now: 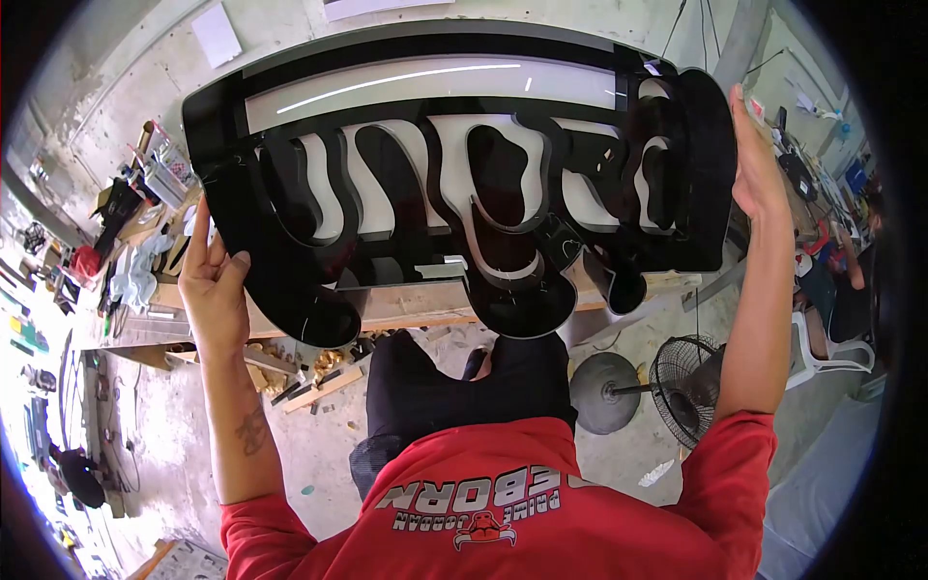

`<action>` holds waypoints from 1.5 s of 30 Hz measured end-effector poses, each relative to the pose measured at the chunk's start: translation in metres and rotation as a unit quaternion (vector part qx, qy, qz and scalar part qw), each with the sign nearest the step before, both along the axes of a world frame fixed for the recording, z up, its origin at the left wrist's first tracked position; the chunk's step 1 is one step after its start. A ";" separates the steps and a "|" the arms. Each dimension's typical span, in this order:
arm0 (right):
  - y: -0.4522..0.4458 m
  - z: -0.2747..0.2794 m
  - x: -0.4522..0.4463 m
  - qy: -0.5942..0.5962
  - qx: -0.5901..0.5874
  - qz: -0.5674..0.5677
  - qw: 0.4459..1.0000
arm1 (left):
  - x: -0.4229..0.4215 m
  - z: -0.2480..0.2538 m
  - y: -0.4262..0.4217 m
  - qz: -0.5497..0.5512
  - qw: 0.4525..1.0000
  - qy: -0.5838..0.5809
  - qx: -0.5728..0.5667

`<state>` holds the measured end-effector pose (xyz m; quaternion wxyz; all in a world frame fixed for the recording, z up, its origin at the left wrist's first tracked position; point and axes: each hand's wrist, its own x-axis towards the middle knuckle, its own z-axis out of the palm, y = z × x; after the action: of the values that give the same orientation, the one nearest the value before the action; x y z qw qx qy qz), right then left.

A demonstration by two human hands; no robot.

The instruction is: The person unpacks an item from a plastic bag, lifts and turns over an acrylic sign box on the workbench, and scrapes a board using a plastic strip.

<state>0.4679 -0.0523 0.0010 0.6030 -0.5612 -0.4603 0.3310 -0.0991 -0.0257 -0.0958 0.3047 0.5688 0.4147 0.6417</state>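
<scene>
Between my two hands a large, glossy black sign shell (406, 271) is held up, tilted toward me. Raised black walls form curved, letter-like shapes over white openings, and a long pale strip (435, 81) runs across its upper part. My left hand (214, 295) grips the lower left edge, thumb in front, with some fingers hidden behind. Against the right end presses my right hand (757, 159), its fingers pointing up along the side and partly hidden. Small light flecks (607, 157) show inside the shell at the right.
Behind the shell stands a wooden workbench (425, 302), with cloths and tools piled at its left. A black fan (684, 382) is on the floor at the right, near a white plastic chair (829, 350). Wood scraps (324, 387) lie below the bench. Another person (839, 246) is partly visible at far right.
</scene>
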 end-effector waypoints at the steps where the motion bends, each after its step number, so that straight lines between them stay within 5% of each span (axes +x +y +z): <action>1: -0.001 0.002 -0.007 0.006 0.008 -0.014 1.000 | -0.001 -0.001 0.000 -0.001 1.000 0.005 0.000; 6: 0.018 -0.011 0.015 -0.038 -0.003 -0.010 0.999 | 0.000 0.001 -0.002 -0.026 1.000 -0.002 0.004; 8: 0.011 -0.004 0.008 -0.029 0.009 -0.119 0.992 | -0.004 -0.001 0.001 -0.032 0.999 0.008 -0.002; 13: 0.012 -0.003 0.000 -0.039 -0.079 0.008 0.996 | -0.017 -0.010 0.005 -0.048 0.998 0.013 -0.039; 21: 0.025 -0.015 -0.005 -0.116 -0.096 -0.042 0.988 | -0.024 -0.012 0.004 -0.041 0.996 0.016 -0.079; 39: 0.042 -0.036 0.027 -0.015 -0.154 0.000 0.988 | -0.007 -0.006 -0.001 -0.040 0.996 0.015 -0.075; 42: 0.040 -0.039 0.022 -0.073 -0.106 -0.009 0.992 | -0.007 -0.005 0.000 -0.061 0.995 0.012 -0.077; 45: 0.056 -0.046 0.041 0.006 -0.138 0.037 0.990 | -0.016 -0.011 -0.003 -0.039 0.992 0.054 -0.111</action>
<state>0.5085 0.0034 -0.0449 0.5101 -0.6196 -0.4272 0.4164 -0.1148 -0.0284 -0.1068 0.3679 0.5814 0.4762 0.5476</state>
